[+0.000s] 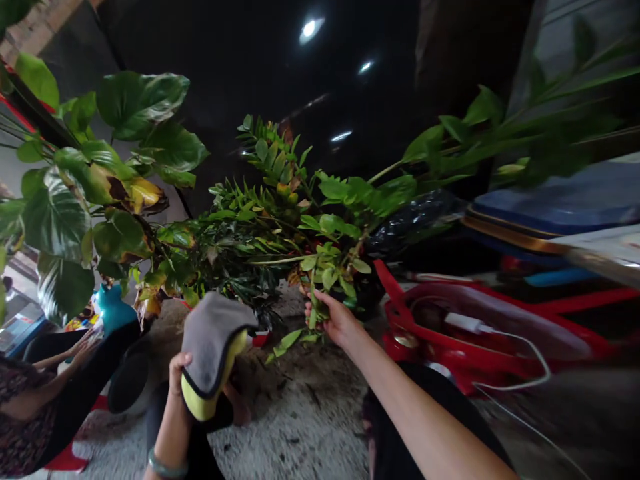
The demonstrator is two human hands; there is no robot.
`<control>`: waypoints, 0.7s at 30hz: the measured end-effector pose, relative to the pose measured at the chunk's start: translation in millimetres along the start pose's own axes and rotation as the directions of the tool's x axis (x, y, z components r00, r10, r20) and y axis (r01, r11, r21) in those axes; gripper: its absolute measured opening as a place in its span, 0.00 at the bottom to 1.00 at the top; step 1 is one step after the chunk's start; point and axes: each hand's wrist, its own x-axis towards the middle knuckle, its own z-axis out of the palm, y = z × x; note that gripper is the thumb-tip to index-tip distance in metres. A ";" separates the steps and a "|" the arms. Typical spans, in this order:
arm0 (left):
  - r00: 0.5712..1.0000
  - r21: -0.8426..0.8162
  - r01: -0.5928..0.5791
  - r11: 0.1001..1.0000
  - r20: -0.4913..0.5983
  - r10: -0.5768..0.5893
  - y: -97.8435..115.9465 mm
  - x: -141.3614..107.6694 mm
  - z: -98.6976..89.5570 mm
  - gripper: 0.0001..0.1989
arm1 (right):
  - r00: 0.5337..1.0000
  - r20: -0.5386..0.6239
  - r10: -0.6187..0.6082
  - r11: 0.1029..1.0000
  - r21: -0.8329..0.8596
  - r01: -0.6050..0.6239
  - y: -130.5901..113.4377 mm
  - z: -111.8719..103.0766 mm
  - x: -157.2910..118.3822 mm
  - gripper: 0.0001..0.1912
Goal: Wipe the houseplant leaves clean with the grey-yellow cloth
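A grey and yellow cleaning cloth (pixel 213 343) with dark edging drapes over my left hand (pixel 180 373). My thumb presses on its near side; the other fingers are hidden beneath it. Farther right, my right hand (pixel 335 319) is closed around a leafy green stem (pixel 314 312) low on a potted plant. Leaves (pixel 327 267) of this plant spread just above my fingers, and a few hang below them. The two hands are apart, with the concrete floor between them.
Large glossy leaves (pixel 135 100), some yellowed, fill the left side. A red plastic item (pixel 445 353) with a white charger (pixel 465 323) and cable is at right. Blue flat cases (pixel 550 207) lie above it. At lower left sits another person (pixel 30 413). Bits litter the floor (pixel 300 427).
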 end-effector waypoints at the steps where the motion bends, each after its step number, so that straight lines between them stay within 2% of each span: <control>1: 0.997 0.000 -0.078 0.997 -0.018 0.078 12.9 5.2 10.8 0.19 | 1.000 0.010 0.007 1.000 0.000 -0.007 -0.2 0.2 0.2 0.04; 3: 0.974 0.022 -0.219 0.975 -0.047 0.220 29.1 19.3 40.2 0.17 | 1.000 0.021 0.012 1.000 -0.006 -0.012 -0.7 1.7 -0.5 0.05; 5: 0.962 0.088 -0.266 0.960 -0.030 0.270 27.8 30.3 68.9 0.20 | 1.000 0.009 0.012 1.000 -0.013 -0.012 -1.4 3.9 -2.3 0.07; 8: 0.980 0.196 -0.180 0.964 0.119 0.158 3.5 28.8 89.7 0.28 | 1.000 -0.018 0.012 1.000 -0.004 -0.012 -3.5 5.9 -5.9 0.09; 10: 0.971 0.201 -0.102 0.974 0.233 0.054 -9.1 18.4 90.5 0.33 | 1.000 -0.003 0.016 1.000 0.006 -0.016 -5.7 5.0 -8.3 0.09; 12: 0.957 0.166 -0.084 0.983 0.288 0.033 -6.7 8.8 92.1 0.35 | 0.999 0.040 0.016 1.000 0.014 -0.017 -7.8 2.6 -10.2 0.10; 14: 0.955 0.127 -0.153 0.980 0.275 0.113 10.2 6.9 102.9 0.34 | 0.997 0.075 0.016 1.000 0.018 -0.017 -9.4 -0.3 -11.0 0.11; 17: 0.942 0.098 -0.288 0.952 0.209 0.264 38.4 23.1 134.9 0.29 | 0.998 0.059 0.012 1.000 0.019 -0.013 -9.7 -3.8 -9.6 0.11; 19: 0.940 0.106 -0.309 0.945 0.187 0.286 40.5 40.7 154.3 0.25 | 0.999 0.048 0.005 1.000 0.020 -0.006 -8.6 -5.8 -7.2 0.11; 21: 0.961 0.151 -0.243 0.958 0.176 0.215 24.6 55.0 160.4 0.23 | 0.998 0.062 -0.018 1.000 0.002 0.018 -7.0 -8.4 -4.2 0.11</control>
